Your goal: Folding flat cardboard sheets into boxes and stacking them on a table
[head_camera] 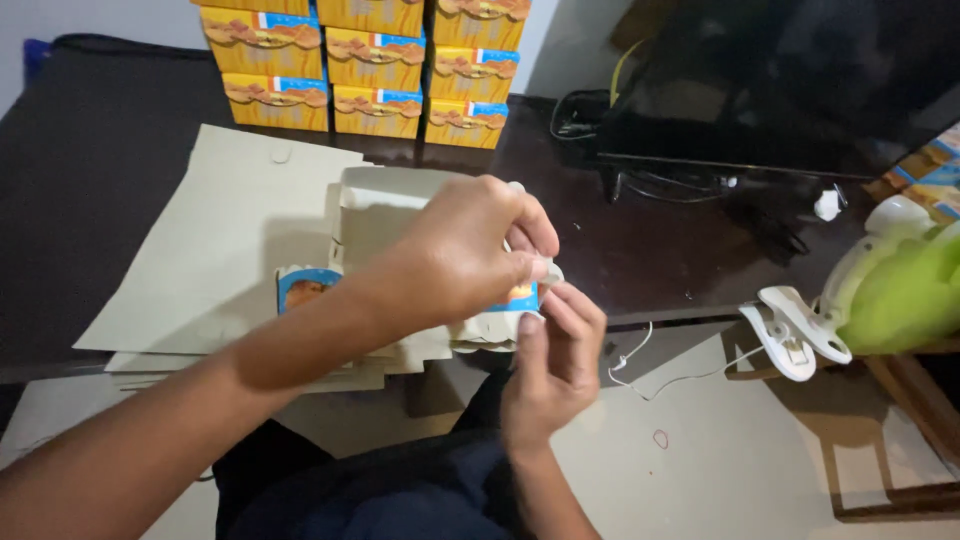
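Matt grey-beige cardboard of a half-folded box (400,215) is seen on a smooth, glossy dark wooden table (620,250), beside glossy white-and-green plastic clip lamp (850,300).

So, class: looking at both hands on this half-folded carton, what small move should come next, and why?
Probably press the corner flap home: the left hand and right hand pinch it together, while the carton stands open, unlike the finished boxes stacked behind.
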